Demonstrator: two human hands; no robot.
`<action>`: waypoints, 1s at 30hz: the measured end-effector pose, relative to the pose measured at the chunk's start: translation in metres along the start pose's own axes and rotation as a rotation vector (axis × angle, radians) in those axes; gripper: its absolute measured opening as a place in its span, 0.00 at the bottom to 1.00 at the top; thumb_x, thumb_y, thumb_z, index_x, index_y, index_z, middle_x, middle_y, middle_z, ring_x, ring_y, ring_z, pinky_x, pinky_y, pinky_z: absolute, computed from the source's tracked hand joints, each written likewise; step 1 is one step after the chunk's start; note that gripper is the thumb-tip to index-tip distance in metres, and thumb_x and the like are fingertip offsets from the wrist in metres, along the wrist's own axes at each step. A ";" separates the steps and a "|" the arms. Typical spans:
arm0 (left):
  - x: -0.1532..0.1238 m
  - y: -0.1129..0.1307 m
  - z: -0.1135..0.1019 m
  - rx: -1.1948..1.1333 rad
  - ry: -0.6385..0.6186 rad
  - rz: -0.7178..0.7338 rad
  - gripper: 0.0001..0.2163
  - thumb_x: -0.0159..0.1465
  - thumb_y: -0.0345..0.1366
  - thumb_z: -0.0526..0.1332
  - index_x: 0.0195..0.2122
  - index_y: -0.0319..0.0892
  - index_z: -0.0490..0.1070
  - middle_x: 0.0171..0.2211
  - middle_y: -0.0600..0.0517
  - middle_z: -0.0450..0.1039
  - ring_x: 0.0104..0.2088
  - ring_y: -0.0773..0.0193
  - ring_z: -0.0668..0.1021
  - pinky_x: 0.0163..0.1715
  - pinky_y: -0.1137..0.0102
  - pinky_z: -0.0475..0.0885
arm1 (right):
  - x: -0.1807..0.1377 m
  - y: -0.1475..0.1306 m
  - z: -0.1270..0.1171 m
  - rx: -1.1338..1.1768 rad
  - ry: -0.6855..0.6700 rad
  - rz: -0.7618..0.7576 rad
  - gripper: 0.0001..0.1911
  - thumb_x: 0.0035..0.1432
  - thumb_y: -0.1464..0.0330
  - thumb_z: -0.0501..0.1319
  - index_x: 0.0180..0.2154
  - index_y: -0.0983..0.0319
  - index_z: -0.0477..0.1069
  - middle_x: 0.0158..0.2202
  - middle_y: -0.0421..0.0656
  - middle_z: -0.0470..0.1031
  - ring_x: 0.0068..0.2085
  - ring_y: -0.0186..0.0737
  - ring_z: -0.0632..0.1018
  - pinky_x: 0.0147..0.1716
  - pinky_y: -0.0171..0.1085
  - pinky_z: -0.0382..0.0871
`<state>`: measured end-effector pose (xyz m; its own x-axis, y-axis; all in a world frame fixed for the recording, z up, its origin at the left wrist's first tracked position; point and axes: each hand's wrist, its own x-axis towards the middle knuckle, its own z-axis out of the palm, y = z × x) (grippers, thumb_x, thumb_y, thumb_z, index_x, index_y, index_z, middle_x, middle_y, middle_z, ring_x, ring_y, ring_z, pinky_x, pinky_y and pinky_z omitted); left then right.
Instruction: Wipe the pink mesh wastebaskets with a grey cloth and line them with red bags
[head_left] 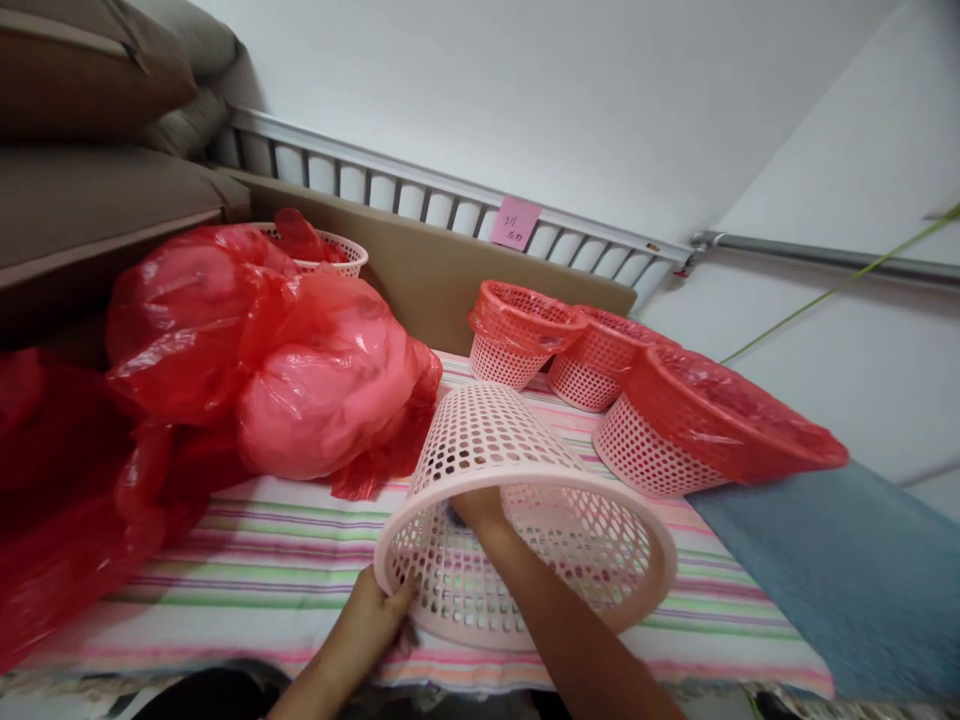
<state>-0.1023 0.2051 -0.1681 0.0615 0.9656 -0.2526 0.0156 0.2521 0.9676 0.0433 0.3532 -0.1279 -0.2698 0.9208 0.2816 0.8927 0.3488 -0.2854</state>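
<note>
Pink mesh basket [495, 430], lying sideways on striped cloth [285, 560]. Left hand [379, 610] fingers grip its rim; right hand [476, 505] is inside, fingers' state untellable. Firm rim grip advisable.

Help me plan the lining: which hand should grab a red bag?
Probably left: the left hand holds the rim of the pink basket, nearest the red bags; the right hand is buried inside it.

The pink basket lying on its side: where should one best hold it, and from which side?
Grip the solid rim of the pink basket, coming from the near side, since its open mouth faces the person and the holed wall tapers away. The left hand pinches the rim's lower left; the right hand reaches inside.
</note>
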 end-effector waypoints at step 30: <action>-0.007 0.035 -0.009 0.054 -0.018 0.153 0.14 0.60 0.45 0.57 0.33 0.37 0.74 0.27 0.47 0.78 0.31 0.57 0.77 0.32 0.69 0.72 | 0.032 0.028 0.021 0.048 0.031 0.038 0.17 0.61 0.66 0.51 0.50 0.58 0.69 0.53 0.45 0.70 0.58 0.46 0.65 0.59 0.49 0.54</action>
<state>-0.1115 0.2078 -0.1323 0.0852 0.9911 -0.1027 0.0583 0.0980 0.9935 0.0518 0.3959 -0.1461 -0.2245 0.9278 0.2979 0.8834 0.3228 -0.3398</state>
